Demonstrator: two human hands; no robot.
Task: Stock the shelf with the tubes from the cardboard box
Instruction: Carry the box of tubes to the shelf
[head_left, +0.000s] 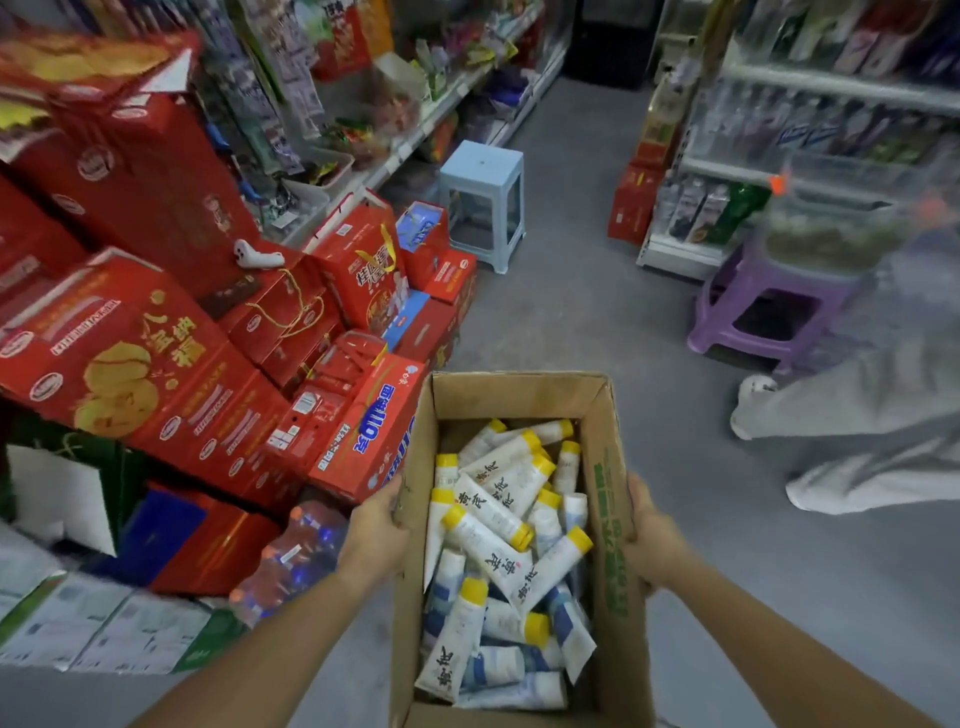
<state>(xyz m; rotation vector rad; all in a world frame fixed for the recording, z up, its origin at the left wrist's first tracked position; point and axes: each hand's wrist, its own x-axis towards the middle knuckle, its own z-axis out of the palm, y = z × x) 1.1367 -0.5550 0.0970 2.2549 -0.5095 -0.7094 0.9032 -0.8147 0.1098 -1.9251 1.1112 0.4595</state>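
Note:
An open cardboard box (519, 395) is held low in front of me above the grey floor. It is filled with several white tubes (493, 525) with yellow caps and black lettering, lying in a jumble. My left hand (376, 535) grips the box's left wall, fingers hidden behind the cardboard. My right hand (652, 540) grips the right wall, which bears green print. Shelves (831, 78) with goods stand at the far right and along the left aisle.
Stacked red gift cartons (156, 332) crowd the left side, with packed water bottles (291, 556) by my left forearm. A pale blue stool (483, 202) and a purple stool (769, 312) stand in the aisle. Another person's grey trouser legs (857, 426) cross at right.

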